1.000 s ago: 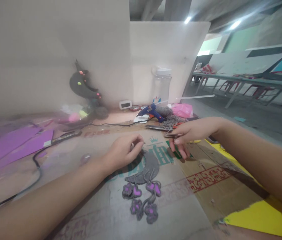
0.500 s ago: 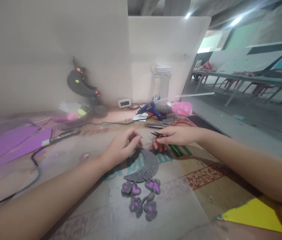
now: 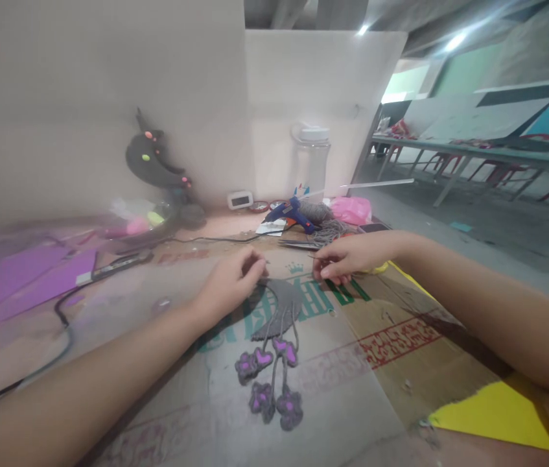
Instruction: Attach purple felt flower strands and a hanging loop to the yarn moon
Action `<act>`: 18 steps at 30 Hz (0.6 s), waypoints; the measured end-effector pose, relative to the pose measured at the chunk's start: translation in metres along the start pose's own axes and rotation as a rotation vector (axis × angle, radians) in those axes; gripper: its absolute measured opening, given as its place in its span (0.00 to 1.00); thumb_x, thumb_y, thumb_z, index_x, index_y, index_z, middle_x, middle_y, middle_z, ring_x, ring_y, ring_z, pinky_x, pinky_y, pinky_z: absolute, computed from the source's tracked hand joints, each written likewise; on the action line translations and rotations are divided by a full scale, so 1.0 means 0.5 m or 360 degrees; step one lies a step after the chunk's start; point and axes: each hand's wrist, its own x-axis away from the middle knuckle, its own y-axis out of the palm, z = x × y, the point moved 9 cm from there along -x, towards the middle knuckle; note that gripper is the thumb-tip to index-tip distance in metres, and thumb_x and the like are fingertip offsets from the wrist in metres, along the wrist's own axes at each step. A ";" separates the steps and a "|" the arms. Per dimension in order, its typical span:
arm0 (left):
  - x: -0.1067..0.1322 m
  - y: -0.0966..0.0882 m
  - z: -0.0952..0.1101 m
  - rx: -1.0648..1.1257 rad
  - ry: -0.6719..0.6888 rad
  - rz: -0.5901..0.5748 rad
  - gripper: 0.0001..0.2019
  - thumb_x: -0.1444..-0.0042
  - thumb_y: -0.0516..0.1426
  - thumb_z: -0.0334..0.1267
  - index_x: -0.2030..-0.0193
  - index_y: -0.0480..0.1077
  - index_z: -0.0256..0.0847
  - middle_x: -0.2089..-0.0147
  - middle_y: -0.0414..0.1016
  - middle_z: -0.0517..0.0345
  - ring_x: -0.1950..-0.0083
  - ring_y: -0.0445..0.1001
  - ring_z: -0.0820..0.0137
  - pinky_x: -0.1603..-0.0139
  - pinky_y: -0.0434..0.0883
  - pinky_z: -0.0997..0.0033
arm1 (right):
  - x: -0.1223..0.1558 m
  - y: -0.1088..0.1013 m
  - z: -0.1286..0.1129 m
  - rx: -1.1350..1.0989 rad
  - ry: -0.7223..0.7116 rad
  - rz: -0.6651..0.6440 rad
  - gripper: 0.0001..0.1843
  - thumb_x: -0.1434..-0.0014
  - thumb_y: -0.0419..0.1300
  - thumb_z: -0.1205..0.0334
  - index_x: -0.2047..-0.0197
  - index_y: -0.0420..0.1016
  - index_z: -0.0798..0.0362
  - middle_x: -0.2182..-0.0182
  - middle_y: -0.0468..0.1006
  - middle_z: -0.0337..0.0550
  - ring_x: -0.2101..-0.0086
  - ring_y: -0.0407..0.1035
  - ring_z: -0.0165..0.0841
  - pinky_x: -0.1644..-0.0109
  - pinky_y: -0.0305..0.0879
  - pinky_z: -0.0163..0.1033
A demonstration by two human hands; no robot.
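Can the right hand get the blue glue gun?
Probably yes: the blue glue gun lies just beyond the right hand. Gray yarn and scissor blades lie partly between, and the hand seems to hold a thin pointed tool.

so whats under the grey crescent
Cardboard with green lettering shows around the grey crescent. Whatever lies directly beneath the crescent is covered, so I can't tell whether the lettering continues there.
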 end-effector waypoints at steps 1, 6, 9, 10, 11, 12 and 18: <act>-0.003 -0.002 -0.012 0.0138 -0.0071 0.0031 0.10 0.36 0.49 0.45 0.62 0.64 0.42 0.64 0.77 0.58 0.63 0.76 0.67 0.61 0.69 0.68 | 0.003 -0.022 -0.008 0.0150 -0.0013 0.0186 0.21 0.37 0.53 0.46 0.53 0.72 0.54 0.62 0.80 0.47 0.65 0.74 0.35 0.62 0.68 0.37; -0.014 -0.001 -0.032 0.0355 -0.0179 0.0052 0.11 0.39 0.51 0.46 0.64 0.65 0.40 0.65 0.76 0.57 0.65 0.75 0.68 0.62 0.70 0.68 | 0.018 -0.070 -0.073 0.0491 -0.0046 0.1055 0.15 0.38 0.54 0.53 0.54 0.75 0.52 0.58 0.80 0.45 0.61 0.74 0.37 0.59 0.65 0.39; -0.017 0.005 -0.016 0.0286 -0.0152 -0.0098 0.12 0.40 0.52 0.46 0.66 0.67 0.39 0.66 0.76 0.55 0.64 0.75 0.66 0.61 0.70 0.67 | 0.014 -0.046 -0.107 0.0328 -0.0229 0.1398 0.12 0.37 0.55 0.57 0.54 0.74 0.53 0.59 0.80 0.45 0.60 0.74 0.36 0.56 0.65 0.39; -0.016 0.007 -0.008 0.0244 -0.0138 -0.0175 0.12 0.40 0.53 0.46 0.66 0.68 0.39 0.66 0.76 0.55 0.64 0.74 0.66 0.62 0.70 0.67 | 0.006 -0.030 -0.115 0.0324 -0.0285 0.1413 0.13 0.37 0.56 0.57 0.52 0.73 0.53 0.57 0.80 0.46 0.59 0.73 0.36 0.55 0.65 0.40; -0.015 0.007 0.002 0.0187 -0.0119 -0.0244 0.12 0.41 0.52 0.46 0.66 0.69 0.39 0.67 0.76 0.56 0.64 0.74 0.66 0.62 0.69 0.67 | -0.001 -0.015 -0.121 0.0325 -0.0324 0.1427 0.14 0.37 0.56 0.57 0.50 0.72 0.53 0.57 0.79 0.46 0.58 0.73 0.37 0.55 0.65 0.40; -0.014 0.006 0.012 0.0116 -0.0092 -0.0323 0.13 0.40 0.52 0.45 0.66 0.70 0.39 0.67 0.76 0.56 0.65 0.74 0.66 0.63 0.69 0.68 | -0.009 -0.002 -0.124 0.0324 -0.0347 0.1413 0.15 0.37 0.56 0.56 0.49 0.71 0.52 0.57 0.79 0.47 0.58 0.73 0.37 0.55 0.65 0.41; -0.007 -0.025 0.071 -0.0337 0.0129 -0.0381 0.12 0.39 0.51 0.43 0.66 0.72 0.41 0.67 0.75 0.61 0.65 0.71 0.68 0.67 0.63 0.71 | -0.022 0.021 -0.133 0.0155 -0.0503 0.1414 0.10 0.37 0.57 0.58 0.55 0.72 0.52 0.60 0.79 0.44 0.59 0.72 0.36 0.54 0.64 0.40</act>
